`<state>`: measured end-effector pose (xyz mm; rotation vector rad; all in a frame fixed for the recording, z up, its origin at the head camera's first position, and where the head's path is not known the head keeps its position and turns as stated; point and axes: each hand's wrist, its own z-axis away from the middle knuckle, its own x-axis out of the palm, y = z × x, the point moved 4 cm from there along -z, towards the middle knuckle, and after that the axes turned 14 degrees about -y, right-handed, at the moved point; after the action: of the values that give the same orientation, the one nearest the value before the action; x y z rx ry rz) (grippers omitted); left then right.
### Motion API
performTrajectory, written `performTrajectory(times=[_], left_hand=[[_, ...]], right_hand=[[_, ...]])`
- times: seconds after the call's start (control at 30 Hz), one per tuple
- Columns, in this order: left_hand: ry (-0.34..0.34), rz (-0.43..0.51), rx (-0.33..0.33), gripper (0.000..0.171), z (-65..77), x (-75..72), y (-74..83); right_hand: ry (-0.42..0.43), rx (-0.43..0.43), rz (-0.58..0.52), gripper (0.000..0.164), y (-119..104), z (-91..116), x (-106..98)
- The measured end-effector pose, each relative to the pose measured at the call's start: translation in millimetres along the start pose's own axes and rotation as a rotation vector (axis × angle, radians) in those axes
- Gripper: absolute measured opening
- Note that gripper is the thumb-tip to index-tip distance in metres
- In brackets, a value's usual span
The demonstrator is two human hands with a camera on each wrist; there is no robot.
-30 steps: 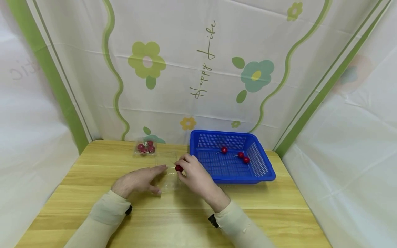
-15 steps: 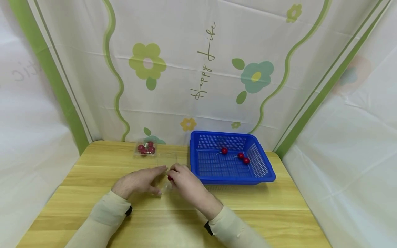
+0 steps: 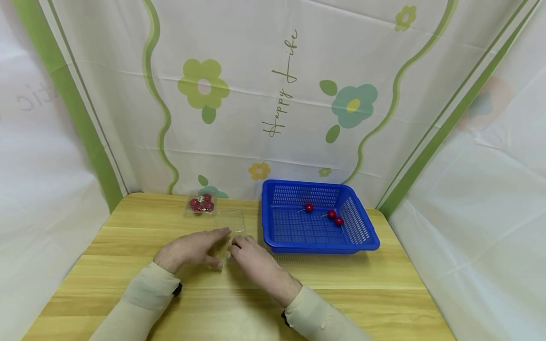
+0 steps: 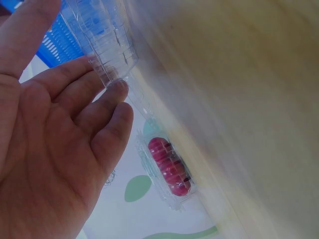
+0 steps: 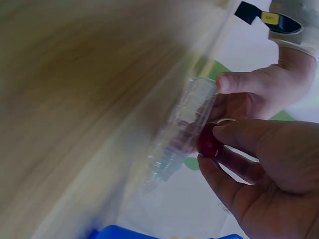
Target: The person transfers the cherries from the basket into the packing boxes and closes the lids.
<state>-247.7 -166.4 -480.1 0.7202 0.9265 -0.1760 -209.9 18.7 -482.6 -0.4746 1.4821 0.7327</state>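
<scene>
My right hand (image 3: 261,267) pinches a dark red cherry (image 5: 209,143) with a thin stem between thumb and fingertips. In the right wrist view the cherry is right at the rim of a clear plastic clamshell box (image 5: 182,122); from the head view the fingers hide it. My left hand (image 3: 192,248) lies at the left side of that box, fingers nearly straight, with fingertips touching its wall (image 4: 112,45) in the left wrist view. The box's lid (image 3: 231,221) lies folded back, away from me.
A blue basket (image 3: 320,249) stands to the right with 3 stemmed cherries (image 3: 332,214) in it. At the back left sits another clear box (image 3: 201,204), closed, with several cherries inside. A patterned white curtain (image 3: 239,132) hangs behind the wooden table (image 3: 204,308).
My right hand has carried the cherry leftward and toward me, down to the clear box, where the fingers now cover it in the head view. My left hand has stayed in place.
</scene>
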Motion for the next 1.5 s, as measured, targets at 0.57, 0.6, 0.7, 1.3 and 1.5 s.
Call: performTrajectory(times=[0.57, 0.6, 0.7, 1.3, 1.5], left_hand=[[0.001, -0.002, 0.016, 0.101, -0.4, 0.1, 0.4], [0.001, -0.001, 0.016, 0.101, -0.2, 0.2, 0.3], [0.003, -0.003, 0.017, 0.101, 0.1, 0.3, 0.3], [0.009, -0.022, 0.014, 0.102, -1.1, -0.2, 0.8], [0.008, -0.023, 0.017, 0.102, -1.7, 0.2, 0.2]], right_hand=[[-0.049, -0.011, 0.053, 0.029, 5, -2, 12], [-0.044, -0.015, 0.056, 0.029, 5, -2, 11], [-0.026, -0.025, 0.045, 0.027, 6, -1, 6], [0.136, -0.014, -0.200, 0.034, 41, 11, -39], [0.153, 0.021, -0.277, 0.035, 60, 14, -43]])
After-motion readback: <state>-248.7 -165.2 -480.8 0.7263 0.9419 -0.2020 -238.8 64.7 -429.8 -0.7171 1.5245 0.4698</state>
